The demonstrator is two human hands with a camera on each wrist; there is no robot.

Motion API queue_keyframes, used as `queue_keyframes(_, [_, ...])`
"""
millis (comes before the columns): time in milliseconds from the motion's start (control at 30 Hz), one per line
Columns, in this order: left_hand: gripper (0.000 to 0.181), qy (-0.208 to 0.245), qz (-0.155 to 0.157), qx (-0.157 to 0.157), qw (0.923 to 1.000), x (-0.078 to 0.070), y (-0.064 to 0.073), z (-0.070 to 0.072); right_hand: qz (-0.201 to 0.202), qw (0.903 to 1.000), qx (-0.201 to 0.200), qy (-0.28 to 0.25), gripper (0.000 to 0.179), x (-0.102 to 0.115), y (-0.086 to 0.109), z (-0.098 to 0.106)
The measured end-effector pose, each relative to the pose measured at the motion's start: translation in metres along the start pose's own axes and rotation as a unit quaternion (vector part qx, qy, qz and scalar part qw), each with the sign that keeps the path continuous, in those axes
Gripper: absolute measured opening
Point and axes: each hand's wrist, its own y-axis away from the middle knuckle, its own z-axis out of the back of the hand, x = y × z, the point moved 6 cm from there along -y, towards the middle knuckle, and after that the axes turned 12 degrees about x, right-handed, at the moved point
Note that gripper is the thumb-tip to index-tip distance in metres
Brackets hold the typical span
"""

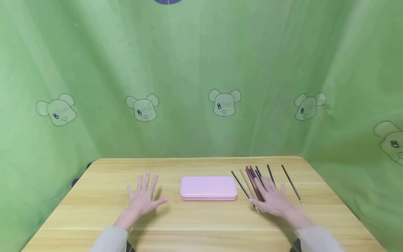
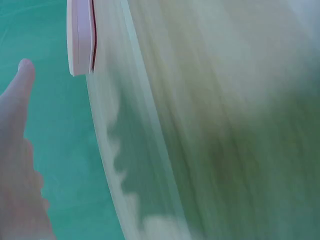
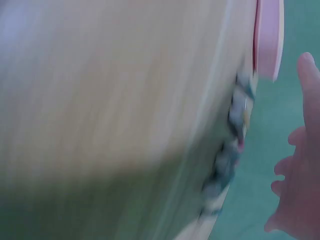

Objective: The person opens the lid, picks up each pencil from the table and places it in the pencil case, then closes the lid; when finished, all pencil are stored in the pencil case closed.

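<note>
A closed pink case (image 1: 208,187) with rounded corners lies in the middle of the table. To its left my left hand (image 1: 141,198) hovers over the wood, fingers spread and holding nothing, its shadow falling beside it. My right hand (image 1: 273,199) is spread over a loose group of slim pencils (image 1: 244,185) to the right of the case and hides part of several of them. In the right wrist view that hand (image 3: 300,170) is raised above the table, with the blurred pencil ends beyond it. One dark pencil (image 1: 292,184) lies apart at the far right.
The light wooden table (image 1: 189,227) has rounded back corners. Behind it and along both sides hangs a green curtain (image 1: 182,63) printed with bear heads. A dark object (image 1: 75,182) shows by the table's left edge.
</note>
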Motion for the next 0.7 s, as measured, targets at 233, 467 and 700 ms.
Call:
queue_keyframes(233, [0.092, 0.051, -0.051, -0.014, 0.9973, -0.017, -0.017, -0.001, 0.054, 0.9979, 0.027, -0.021, 0.083, 0.044, -0.021, -0.013])
queue_keyframes(467, [0.097, 0.089, -0.168, 0.012, 0.9817, -0.044, -0.04, -0.011, 0.095, 0.9928, 0.069, -0.022, 0.083, 0.084, -0.043, -0.017])
queue_keyframes(700, [0.103, 0.052, -0.204, 0.049, 0.9763, -0.057, -0.057, -0.021, 0.132, 0.9869, 0.092, -0.006, 0.082, 0.117, -0.061, -0.027])
